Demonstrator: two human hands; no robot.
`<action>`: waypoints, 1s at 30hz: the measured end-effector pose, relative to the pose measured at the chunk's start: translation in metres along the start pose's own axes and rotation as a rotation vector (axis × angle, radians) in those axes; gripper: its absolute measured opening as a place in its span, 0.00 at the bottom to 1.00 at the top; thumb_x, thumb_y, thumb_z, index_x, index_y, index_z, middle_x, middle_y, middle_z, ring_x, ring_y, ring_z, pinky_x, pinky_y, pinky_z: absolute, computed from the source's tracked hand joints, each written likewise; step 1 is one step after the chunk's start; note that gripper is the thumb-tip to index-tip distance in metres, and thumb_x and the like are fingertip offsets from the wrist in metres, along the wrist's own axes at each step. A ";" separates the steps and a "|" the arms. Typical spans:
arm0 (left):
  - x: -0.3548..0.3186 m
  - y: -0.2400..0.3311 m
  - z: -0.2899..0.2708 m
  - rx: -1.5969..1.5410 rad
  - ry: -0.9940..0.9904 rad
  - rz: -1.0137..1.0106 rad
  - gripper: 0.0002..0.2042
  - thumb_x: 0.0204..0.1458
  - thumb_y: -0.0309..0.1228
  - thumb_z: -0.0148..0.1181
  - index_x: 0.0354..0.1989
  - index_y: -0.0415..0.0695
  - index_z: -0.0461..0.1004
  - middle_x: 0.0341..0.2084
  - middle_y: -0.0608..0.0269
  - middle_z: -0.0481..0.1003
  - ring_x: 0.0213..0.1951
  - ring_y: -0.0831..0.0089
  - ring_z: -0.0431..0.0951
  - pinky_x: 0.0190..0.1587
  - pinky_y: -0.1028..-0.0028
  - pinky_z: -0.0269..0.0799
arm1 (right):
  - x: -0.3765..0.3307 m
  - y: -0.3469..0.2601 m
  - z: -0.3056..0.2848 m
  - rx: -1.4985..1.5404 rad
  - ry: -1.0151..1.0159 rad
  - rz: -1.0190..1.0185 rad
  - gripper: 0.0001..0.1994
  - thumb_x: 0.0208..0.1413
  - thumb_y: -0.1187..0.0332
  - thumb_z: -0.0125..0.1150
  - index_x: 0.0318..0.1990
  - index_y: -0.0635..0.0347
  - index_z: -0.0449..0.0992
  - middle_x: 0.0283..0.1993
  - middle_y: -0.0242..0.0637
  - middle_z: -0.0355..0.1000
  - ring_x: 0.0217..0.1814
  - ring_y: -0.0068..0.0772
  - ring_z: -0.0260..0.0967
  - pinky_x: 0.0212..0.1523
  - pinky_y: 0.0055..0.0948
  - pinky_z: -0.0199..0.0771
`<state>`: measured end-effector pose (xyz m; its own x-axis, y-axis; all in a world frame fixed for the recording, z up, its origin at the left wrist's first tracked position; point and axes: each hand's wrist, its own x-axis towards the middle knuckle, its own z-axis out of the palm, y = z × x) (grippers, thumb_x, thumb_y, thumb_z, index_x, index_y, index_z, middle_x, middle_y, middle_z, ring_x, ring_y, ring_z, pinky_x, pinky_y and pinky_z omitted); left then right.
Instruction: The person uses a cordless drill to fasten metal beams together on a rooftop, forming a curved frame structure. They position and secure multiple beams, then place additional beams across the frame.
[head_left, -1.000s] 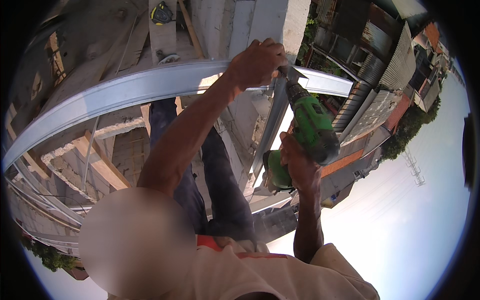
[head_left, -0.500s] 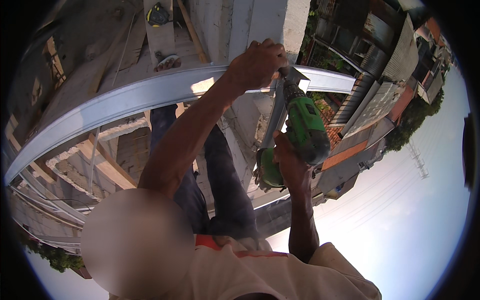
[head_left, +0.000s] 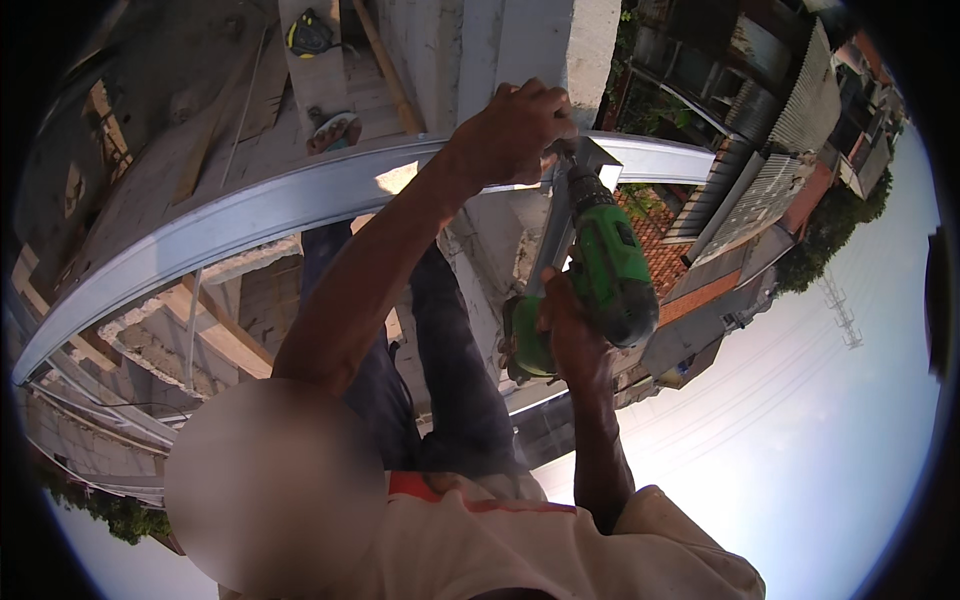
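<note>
My right hand is wrapped around the handle of a green and black cordless drill. Its chuck points away from me, up to the joint where a dark metal crosspiece meets a long silvery metal channel. My left hand is closed over the channel at this joint, right beside the drill's tip. Its fingers curl over the far edge, and the fingertips are partly hidden. Whether a screw sits at the bit is too small to tell.
Behind the channel rises a concrete column. A black and yellow tool, perhaps a tape measure, lies on a ledge at the far left, above a sandaled foot. Rusty roofs lie far below on the right. Broken masonry shows underneath.
The drill and my right hand have shifted slightly nearer to me, with the handle a little further left. My left hand stays at the joint.
</note>
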<state>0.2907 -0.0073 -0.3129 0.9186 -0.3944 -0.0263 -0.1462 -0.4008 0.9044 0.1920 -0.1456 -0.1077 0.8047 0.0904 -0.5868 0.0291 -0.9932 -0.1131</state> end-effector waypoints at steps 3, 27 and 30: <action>0.002 0.000 0.002 0.019 0.019 0.018 0.19 0.46 0.34 0.74 0.48 0.50 0.79 0.53 0.62 0.73 0.59 0.61 0.70 0.60 0.56 0.68 | 0.006 -0.012 -0.009 0.207 -0.027 0.160 0.12 0.66 0.67 0.61 0.52 0.61 0.76 0.19 0.26 0.64 0.20 0.19 0.60 0.27 0.26 0.62; 0.001 0.003 0.003 0.125 0.063 0.056 0.19 0.44 0.35 0.75 0.46 0.52 0.80 0.50 0.64 0.74 0.58 0.63 0.72 0.61 0.55 0.69 | 0.002 -0.007 -0.009 0.291 -0.072 0.241 0.15 0.68 0.61 0.60 0.30 0.59 0.75 0.20 0.26 0.64 0.23 0.20 0.60 0.30 0.30 0.62; 0.000 0.004 0.002 0.098 0.027 0.052 0.21 0.45 0.36 0.74 0.48 0.50 0.78 0.53 0.60 0.73 0.60 0.61 0.70 0.63 0.56 0.65 | 0.006 -0.013 -0.017 0.394 -0.105 0.429 0.10 0.61 0.63 0.67 0.42 0.59 0.77 0.32 0.36 0.72 0.32 0.34 0.71 0.35 0.37 0.72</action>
<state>0.2896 -0.0105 -0.3102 0.9183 -0.3946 0.0326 -0.2280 -0.4596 0.8584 0.2067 -0.1330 -0.0961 0.6320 -0.2865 -0.7201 -0.5245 -0.8422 -0.1252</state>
